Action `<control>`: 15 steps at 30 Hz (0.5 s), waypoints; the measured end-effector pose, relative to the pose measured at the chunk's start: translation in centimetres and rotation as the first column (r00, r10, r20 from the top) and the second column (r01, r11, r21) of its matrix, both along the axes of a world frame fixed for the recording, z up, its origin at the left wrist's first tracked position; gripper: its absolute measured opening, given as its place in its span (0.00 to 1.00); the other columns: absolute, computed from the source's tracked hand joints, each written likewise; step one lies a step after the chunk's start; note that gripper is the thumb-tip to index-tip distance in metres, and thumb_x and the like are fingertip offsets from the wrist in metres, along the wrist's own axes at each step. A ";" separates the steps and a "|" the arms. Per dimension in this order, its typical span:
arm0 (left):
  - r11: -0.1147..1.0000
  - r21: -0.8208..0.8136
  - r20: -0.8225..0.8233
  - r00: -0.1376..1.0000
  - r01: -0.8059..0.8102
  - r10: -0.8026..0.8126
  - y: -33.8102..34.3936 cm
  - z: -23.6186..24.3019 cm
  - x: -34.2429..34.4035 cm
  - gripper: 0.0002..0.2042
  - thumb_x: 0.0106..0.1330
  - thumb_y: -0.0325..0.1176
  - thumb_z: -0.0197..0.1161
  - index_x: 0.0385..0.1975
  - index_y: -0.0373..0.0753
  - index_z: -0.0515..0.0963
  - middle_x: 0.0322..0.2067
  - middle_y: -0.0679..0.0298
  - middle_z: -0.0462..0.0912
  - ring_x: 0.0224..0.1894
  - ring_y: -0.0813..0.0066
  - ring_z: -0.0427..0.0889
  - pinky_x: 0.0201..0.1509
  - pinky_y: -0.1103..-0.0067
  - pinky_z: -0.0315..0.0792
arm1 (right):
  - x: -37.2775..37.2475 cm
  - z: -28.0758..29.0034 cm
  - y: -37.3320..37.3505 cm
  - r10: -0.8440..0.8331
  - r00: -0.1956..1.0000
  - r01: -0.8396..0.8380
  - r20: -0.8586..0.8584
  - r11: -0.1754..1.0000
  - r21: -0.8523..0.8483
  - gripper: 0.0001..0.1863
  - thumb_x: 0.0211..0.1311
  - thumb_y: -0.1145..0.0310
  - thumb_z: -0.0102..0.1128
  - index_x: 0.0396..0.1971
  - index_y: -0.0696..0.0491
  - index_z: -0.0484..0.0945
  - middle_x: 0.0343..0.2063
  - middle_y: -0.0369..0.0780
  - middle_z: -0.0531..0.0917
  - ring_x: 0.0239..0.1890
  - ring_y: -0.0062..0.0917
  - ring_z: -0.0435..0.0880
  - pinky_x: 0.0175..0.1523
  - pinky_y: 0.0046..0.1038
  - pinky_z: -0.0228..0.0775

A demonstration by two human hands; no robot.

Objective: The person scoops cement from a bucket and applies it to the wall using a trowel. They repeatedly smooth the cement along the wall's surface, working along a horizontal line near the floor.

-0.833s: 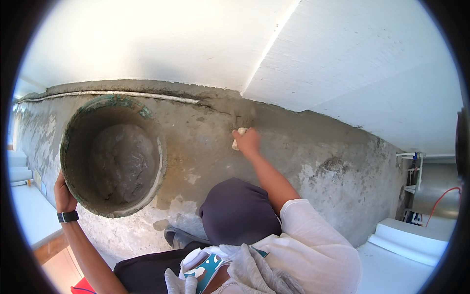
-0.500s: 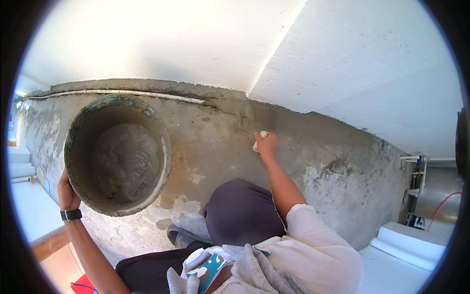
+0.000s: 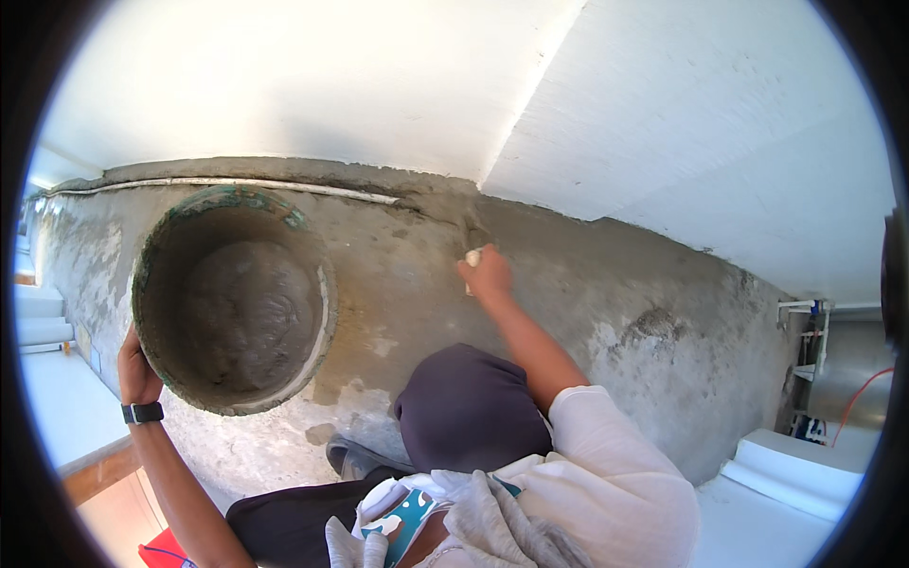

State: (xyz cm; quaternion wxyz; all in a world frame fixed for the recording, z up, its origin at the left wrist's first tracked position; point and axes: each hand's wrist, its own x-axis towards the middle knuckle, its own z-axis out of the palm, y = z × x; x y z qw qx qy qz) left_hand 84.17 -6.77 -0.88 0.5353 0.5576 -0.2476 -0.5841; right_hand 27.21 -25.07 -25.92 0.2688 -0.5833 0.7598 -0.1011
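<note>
My left hand (image 3: 138, 377) grips the near left side of a big round bucket (image 3: 182, 248), which leans with its mouth toward me. Wet grey mortar (image 3: 251, 308) lies in its bottom. My right hand (image 3: 490, 275) is closed around the pale handle of a trowel (image 3: 472, 257), low over the floor near the foot of the wall. The trowel's blade is hard to make out against the damp grey mortar. Fresh mortar (image 3: 511, 222) forms a smooth dark band along the joint of wall and floor.
A thin white pipe (image 3: 284, 186) runs along the wall's foot behind the bucket. The white wall (image 3: 398, 85) rises at the far side. Rough concrete floor (image 3: 682, 388) stretches right toward a white rack (image 3: 807, 360). My knee (image 3: 469, 407) is between my arms.
My right hand has moved left along the floor with the trowel. The bucket and my left hand on it have shifted slightly right.
</note>
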 end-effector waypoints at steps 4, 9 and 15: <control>1.000 -0.013 0.005 1.000 0.014 -0.014 0.1 -0.1 0.2 0.21 0.81 0.36 0.45 0.69 0.35 0.67 0.64 0.58 0.76 0.64 0.66 0.76 0.70 0.69 0.69 | -1.4 -0.4 0.0 -0.103 0.995 0.102 0.009 0.994 0.042 0.25 0.56 0.57 0.71 0.48 0.58 0.78 0.41 0.51 0.87 0.46 0.45 0.87 0.50 0.45 0.79; 1.000 -0.007 0.039 0.999 0.028 -0.028 0.1 -0.3 0.5 0.21 0.81 0.36 0.44 0.69 0.35 0.67 0.64 0.58 0.76 0.63 0.66 0.76 0.69 0.68 0.69 | -0.9 -1.4 0.5 -0.003 1.000 0.003 -0.013 0.999 -0.033 0.24 0.53 0.57 0.72 0.42 0.60 0.79 0.34 0.54 0.87 0.40 0.48 0.88 0.46 0.46 0.79; 1.000 0.004 0.002 1.000 -0.001 0.001 0.1 -0.2 0.6 0.21 0.81 0.36 0.44 0.69 0.35 0.67 0.65 0.58 0.75 0.64 0.66 0.75 0.70 0.69 0.68 | -0.6 -0.3 -0.7 0.017 0.998 -0.012 -0.057 0.997 0.077 0.23 0.56 0.58 0.71 0.45 0.59 0.78 0.38 0.52 0.87 0.44 0.47 0.87 0.48 0.45 0.79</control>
